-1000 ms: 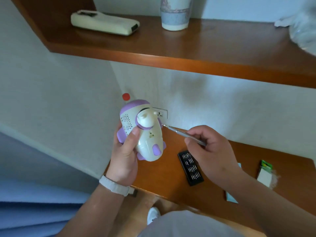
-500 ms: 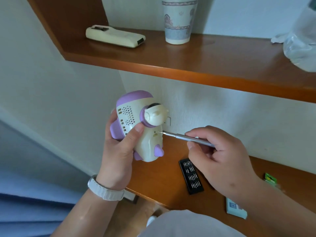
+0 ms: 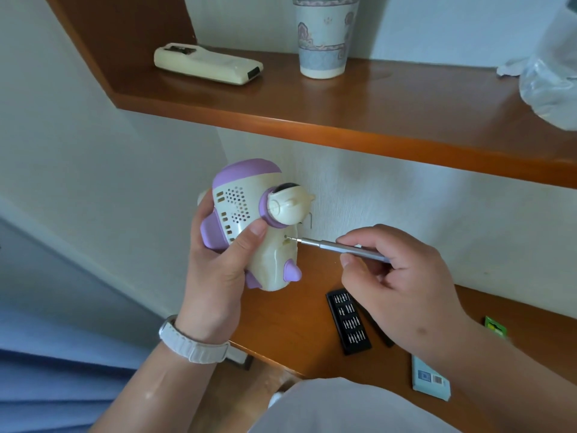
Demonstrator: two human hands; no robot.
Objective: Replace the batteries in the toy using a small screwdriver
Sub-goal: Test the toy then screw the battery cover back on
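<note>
— Right hand (image 3: 402,285)? Pinched on screwdriver (image 3: 342,247), shaft lying nearly level, tip leftward at toy (image 3: 259,226).
— Left hand (image 3: 218,276)? Wrapped round toy, mid-frame, above worktop (image 3: 290,323).

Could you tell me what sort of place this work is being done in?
Probably a room at home, at a built-in wooden desk under a shelf. A remote control and a patterned cup sit on the shelf, and a wall socket shows behind the toy.
</note>
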